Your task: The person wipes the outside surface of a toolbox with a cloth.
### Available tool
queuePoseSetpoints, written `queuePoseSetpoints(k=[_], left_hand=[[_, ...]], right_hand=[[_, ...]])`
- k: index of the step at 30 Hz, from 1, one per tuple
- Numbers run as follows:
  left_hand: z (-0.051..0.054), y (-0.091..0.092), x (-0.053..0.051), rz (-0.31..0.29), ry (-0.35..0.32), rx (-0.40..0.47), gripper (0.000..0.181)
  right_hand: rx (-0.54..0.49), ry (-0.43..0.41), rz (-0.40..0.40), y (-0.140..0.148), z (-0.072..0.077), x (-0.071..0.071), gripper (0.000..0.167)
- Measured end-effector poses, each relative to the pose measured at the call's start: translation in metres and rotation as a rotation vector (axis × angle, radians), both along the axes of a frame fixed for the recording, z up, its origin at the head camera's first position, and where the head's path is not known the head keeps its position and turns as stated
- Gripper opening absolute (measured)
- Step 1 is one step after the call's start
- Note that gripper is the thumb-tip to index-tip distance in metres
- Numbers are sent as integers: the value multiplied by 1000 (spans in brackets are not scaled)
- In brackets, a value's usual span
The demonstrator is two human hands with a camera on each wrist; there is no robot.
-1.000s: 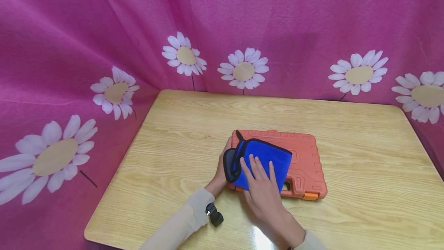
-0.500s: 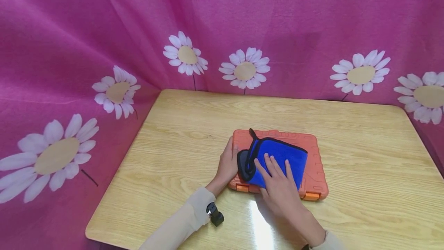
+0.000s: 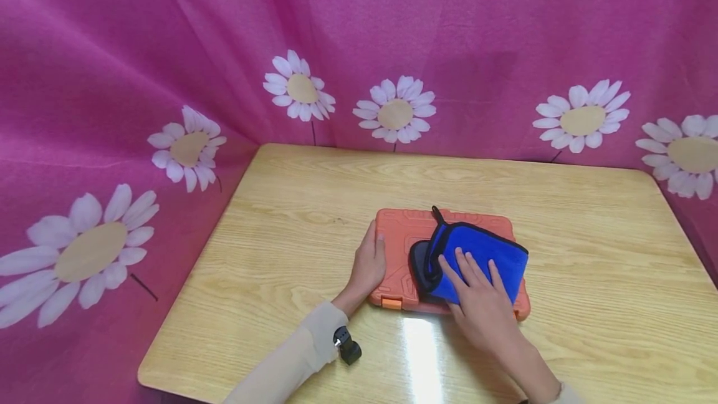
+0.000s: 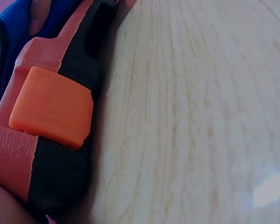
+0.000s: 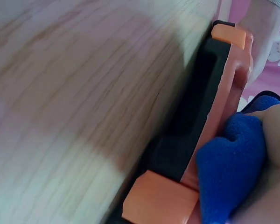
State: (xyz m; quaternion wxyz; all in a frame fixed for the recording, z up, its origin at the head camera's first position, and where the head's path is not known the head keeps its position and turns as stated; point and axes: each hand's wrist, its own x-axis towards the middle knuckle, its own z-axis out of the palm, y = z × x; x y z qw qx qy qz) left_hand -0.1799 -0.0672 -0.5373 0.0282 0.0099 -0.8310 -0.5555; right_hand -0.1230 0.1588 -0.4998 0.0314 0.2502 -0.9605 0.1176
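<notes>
A flat tool case [image 3: 399, 267] with a reddish-orange lid, black lower half and orange latches [image 4: 51, 107] lies on the table. My left hand [image 3: 368, 267] holds its left side, thumb over the lid's edge. On the lid's right part lies a folded blue cloth [image 3: 493, 245] with black edging, a dark grey underside and a small black loop. My right hand [image 3: 485, 310] presses on this cloth, fingers straight and spread. In the right wrist view the blue cloth [image 5: 233, 163] bunches beside that hand and hangs against the case's front edge.
The wood-grain table [image 3: 303, 204] has rounded corners and a bright reflection near its front. A pink curtain [image 3: 477, 30] with white daisies hangs along the back and left sides. A black strap [image 3: 348, 346] is on the left sleeve.
My right hand and the blue cloth have slid rightward across the case, baring the lid's left part. The left hand stays at the case's left side, and the case has barely moved.
</notes>
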Motion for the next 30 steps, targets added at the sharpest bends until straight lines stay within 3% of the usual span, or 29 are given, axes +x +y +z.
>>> queuePoseSetpoints(k=[10,19,30], left_hand=[[0,2,1,0,-2,-4,51],[0,2,1,12,-2,2,54],[1,2,1,40,-77,25,69]], right_hand=[[9,-23,-23,19,4,2,78],[-12,-15,-65,51,-1,4,81],[-146,24,-98,84,-11,2,83]])
